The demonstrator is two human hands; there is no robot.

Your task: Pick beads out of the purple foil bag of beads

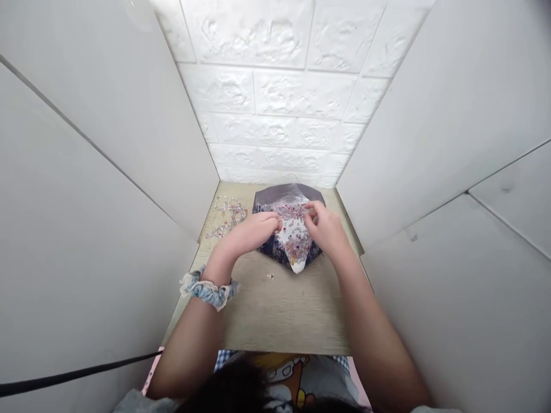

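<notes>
Small pink, red and clear beads (297,250) lie in a white-lined, opened-out dark bag (269,250) with a silvery-grey inner flap. Over the left side of the beads, my left hand (255,231) is closed, its fingertips pressed together. Whatever is in them is too small to make out. At the right side of the bag, my right hand (326,228) has its thumb and fingers curled towards each other above the beads; any bead or thread between them cannot be made out. Strung beads (230,213) lie loosely on the wood to the left of the bag.
The narrow wooden tabletop (284,315) sits between a left white panel (107,103) and a right white panel (439,115). A white brick-patterned wall (284,92) closes off the back. One tiny loose piece (270,276) lies in front of the bag. A dark strap (81,374) crosses the lower left.
</notes>
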